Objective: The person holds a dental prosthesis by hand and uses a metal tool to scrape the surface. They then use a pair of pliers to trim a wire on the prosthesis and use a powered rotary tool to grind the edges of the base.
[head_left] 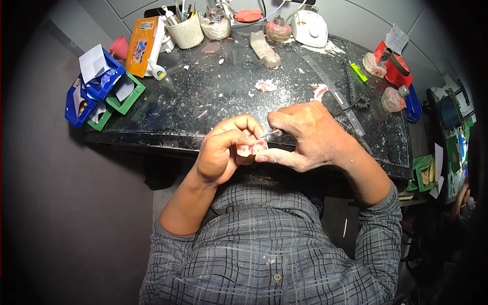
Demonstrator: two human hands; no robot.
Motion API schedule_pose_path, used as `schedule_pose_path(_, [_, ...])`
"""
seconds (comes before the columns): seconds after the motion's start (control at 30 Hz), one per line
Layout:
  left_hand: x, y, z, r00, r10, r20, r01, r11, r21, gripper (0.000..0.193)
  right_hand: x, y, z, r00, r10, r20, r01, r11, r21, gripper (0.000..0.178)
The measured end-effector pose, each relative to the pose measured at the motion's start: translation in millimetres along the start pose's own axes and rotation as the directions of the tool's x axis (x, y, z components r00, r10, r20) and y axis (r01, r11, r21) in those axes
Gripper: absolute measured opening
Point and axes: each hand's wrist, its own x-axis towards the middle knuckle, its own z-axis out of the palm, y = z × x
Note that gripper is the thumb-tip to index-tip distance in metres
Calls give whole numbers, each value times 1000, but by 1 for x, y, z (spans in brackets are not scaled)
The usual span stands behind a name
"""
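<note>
Near the front edge of the dusty black bench, my left hand pinches a pink-and-white denture between thumb and fingers. Curled around a slim metal carving tool, my right hand keeps the tool's tip close to the denture's upper side. Whether the tip touches it I cannot tell. The right thumb reaches the denture's right end. Most of the tool is hidden inside my right hand. White dust covers the fingers and the right wrist.
Scraps and a curved pink-and-white piece lie on the bench, beside a long metal ruler. Farther back are a grey plaster block and a tool cup. Blue bins stand left; a dental cast sits right.
</note>
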Motion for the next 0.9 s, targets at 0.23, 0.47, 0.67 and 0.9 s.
schedule_pose_path(0.23, [1, -5, -2, 998, 35, 60, -29, 994, -109, 7, -2, -5, 2, 999, 28, 32, -27, 999, -18, 58])
schedule_pose_path(0.47, [1, -4, 7, 999, 37, -2, -37, 995, -93, 3, -2, -5, 6, 999, 39, 32, -39, 999, -12, 57])
schedule_pose_path(0.67, [1, -6, 7, 999, 33, -41, -38, 994, -102, 3, -1, -6, 4, 996, 67, 61, -65, 997, -38, 59])
schedule_pose_path(0.9, [2, -8, -2, 998, 62, 31, -58, 991, -123, 7, -2, -6, 3, 993, 84, 88, -81, 996, -38, 60])
